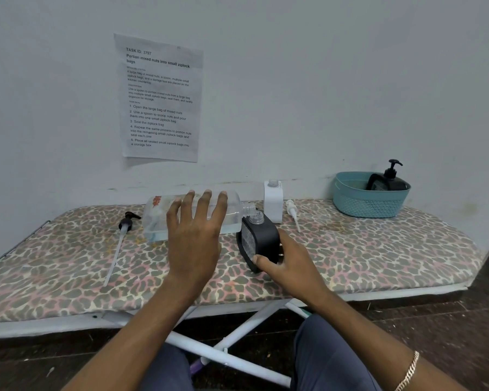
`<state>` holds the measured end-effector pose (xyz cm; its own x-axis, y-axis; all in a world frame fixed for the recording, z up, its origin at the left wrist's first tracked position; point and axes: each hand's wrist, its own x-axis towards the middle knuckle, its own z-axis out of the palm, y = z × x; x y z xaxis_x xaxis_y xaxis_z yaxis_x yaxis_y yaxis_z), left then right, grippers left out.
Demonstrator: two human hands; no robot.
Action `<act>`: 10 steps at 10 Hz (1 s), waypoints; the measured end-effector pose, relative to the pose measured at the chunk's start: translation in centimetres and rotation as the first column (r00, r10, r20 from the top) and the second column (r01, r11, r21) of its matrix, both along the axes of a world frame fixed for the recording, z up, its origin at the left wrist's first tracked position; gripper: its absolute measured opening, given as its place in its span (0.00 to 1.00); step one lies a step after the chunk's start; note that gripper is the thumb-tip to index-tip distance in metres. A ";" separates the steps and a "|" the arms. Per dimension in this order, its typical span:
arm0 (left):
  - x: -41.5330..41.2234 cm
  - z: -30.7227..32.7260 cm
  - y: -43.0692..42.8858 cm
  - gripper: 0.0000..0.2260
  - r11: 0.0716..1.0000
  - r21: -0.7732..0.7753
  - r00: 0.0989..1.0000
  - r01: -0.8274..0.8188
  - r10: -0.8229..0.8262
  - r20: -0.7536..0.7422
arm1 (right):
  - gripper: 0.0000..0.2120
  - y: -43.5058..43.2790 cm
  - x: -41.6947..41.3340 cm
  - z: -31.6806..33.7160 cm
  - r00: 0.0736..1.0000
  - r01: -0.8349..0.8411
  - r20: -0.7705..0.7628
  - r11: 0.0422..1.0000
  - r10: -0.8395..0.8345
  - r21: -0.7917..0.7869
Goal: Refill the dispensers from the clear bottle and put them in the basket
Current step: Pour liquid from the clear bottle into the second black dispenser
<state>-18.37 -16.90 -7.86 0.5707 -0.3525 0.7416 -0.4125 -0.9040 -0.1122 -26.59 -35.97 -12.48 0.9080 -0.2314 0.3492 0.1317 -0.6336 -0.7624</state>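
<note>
Clear bottle (153, 218) is lying nearly horizontal just above the board. It is a see-through plastic body with a red-orange print near its base, and clear liquid is sitting along its lower side. Its uncapped threaded neck is pointing right, just over the open mouth of the black dispenser (261, 238).

Left hand (195, 235) is holding the bottle from above. The four fingers are spread and draped over the top of the body; the thumb is hidden, so its placement can't be told.

The black dispenser is squarish and matte, with a clear window on its front face and a clear screw neck, no pump on. It is leaning left toward the bottle, with its bottom edge on the board. Right hand (288, 263) is gripping it low down, thumb pressing on the front edge and fingers wrapping behind.

White dispenser (273, 201) is standing upright just behind the black one, against the wall, its neck open. White pump (292, 214) is lying beside it on the right. Black pump (124, 224) with a long clear tube is lying left of the bottle.

Teal basket (364, 206) is sitting at the far right of the board, well apart from the hands, holding a second black dispenser (390, 183) with its pump on.

All of this is resting on an ironing board (378, 249) with a leopard-print cover. A printed sheet (161, 97) is hanging on the wall above. A chain bracelet (410, 371) is showing on the right wrist.
</note>
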 end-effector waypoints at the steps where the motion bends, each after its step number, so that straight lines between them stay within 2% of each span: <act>1: 0.0 0.0 0.0 0.35 1.000 0.001 1.000 -0.002 0.002 0.006 | 0.23 0.0 0.0 0.0 1.000 0.000 0.002 1.000 0.000 0.010; 10: 0.0 0.0 0.0 0.36 1.000 0.004 1.000 -0.002 0.002 0.000 | 0.23 0.0 -0.1 0.0 1.000 -0.006 0.009 1.000 0.006 -0.001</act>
